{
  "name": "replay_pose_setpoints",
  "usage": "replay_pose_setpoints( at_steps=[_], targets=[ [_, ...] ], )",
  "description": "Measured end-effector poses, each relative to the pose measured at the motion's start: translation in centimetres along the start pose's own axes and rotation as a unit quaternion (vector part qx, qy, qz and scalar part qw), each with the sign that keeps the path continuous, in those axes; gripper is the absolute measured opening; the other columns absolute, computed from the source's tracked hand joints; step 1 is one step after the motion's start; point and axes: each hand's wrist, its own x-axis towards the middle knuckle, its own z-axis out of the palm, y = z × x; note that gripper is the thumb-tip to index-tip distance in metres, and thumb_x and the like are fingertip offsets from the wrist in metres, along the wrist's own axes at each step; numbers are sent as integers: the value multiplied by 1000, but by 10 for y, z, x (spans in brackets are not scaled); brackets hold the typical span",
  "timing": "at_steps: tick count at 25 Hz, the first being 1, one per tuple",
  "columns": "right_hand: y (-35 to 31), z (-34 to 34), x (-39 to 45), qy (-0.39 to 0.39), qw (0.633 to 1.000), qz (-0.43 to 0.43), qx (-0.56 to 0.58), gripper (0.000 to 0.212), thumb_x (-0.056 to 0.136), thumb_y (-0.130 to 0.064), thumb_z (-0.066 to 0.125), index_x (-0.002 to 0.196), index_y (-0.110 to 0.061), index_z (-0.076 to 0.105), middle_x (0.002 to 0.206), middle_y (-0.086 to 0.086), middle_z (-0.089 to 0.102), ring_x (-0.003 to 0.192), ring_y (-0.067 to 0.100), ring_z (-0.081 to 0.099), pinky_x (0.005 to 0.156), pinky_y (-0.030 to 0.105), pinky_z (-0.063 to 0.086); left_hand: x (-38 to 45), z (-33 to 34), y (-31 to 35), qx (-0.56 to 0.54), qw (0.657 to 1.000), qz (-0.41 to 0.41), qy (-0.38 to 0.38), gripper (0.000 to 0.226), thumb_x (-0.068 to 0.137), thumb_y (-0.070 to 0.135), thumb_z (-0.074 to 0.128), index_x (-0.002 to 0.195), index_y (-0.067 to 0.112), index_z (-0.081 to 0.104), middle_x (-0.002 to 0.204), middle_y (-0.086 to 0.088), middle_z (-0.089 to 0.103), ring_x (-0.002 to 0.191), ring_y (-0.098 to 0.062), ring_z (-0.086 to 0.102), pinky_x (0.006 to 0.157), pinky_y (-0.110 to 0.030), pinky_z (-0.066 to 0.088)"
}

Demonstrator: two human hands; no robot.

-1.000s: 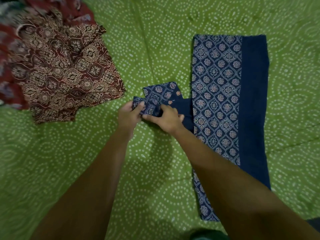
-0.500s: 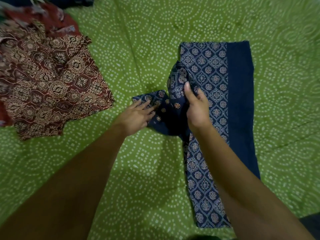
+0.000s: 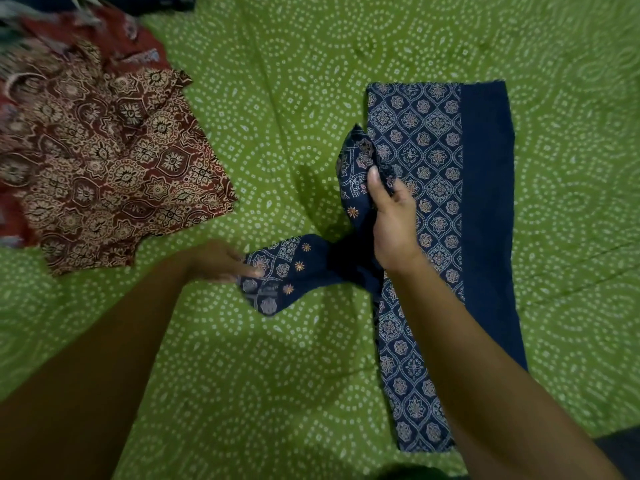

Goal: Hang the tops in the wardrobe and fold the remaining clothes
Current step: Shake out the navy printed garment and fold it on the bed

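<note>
Bedsheet [image 3: 277, 81]: bright green, printed with rings of small white dots. Folded garment [image 3: 426, 150] at 2 o'clock: navy, with pale lattice medallions and a plain navy band along its right edge; its sleeve [image 3: 287, 271] carries orange star motifs. Garment [image 3: 114, 168] at 10 o'clock: maroon with cream floral medallions.

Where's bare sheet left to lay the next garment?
Free: the wide strip of green sheet between the maroon printed pile and the blue garment, and the patch right of the blue garment. Crowded: top left under the pile, and centre, where the left hand and right hand work the sleeve.
</note>
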Motion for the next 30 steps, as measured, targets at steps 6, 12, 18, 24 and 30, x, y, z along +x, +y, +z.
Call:
replay_pose_setpoints(
  at_steps=[6, 12, 18, 24, 30],
  targets=[
    [13, 11, -17, 33, 995, -60, -77, 8, 94, -18, 60, 92, -11, 64, 87, 5, 65, 83, 21, 59, 82, 37, 51, -9, 124, -30, -362, 881, 41, 301, 92, 63, 36, 86, 136, 20, 33, 122, -1, 63, 106, -15, 64, 95, -33, 52],
    [40, 23, -69, 29, 875, -195, -442, 55, 92, -8, 56, 134, -42, 48, 94, -4, 55, 76, 10, 53, 69, 24, 47, -22, 157, -33, -235, 869, 213, 380, 39, 89, -1, 60, 121, 20, 59, 125, 3, 61, 118, -10, 55, 104, -27, 43],
    [136, 12, -117, -181, 573, -318, -733, 59, 77, -11, 58, 135, -23, 54, 116, -3, 68, 87, 22, 60, 64, 29, 50, -45, 163, -68, -424, 862, 29, 276, 13, 95, 11, 55, 101, 12, 67, 112, -16, 66, 83, -18, 62, 73, -34, 52],
    [157, -27, -118, -292, 485, -327, -756, 55, 79, -11, 32, 125, -10, 62, 122, 5, 65, 98, 22, 62, 74, 30, 55, -17, 155, -49, -368, 871, -59, 319, 42, 86, 52, 61, 91, 10, 66, 87, -6, 68, 76, -20, 62, 62, -25, 46],
    [111, -69, -81, -177, 423, -322, -828, 26, 74, -13, 46, 98, -11, 56, 84, 6, 60, 74, 25, 57, 73, 36, 48, -9, 162, -37, -225, 867, -83, 437, 27, 98, 32, 48, 83, 10, 51, 89, -14, 63, 75, -23, 51, 63, -31, 32]
  ],
)
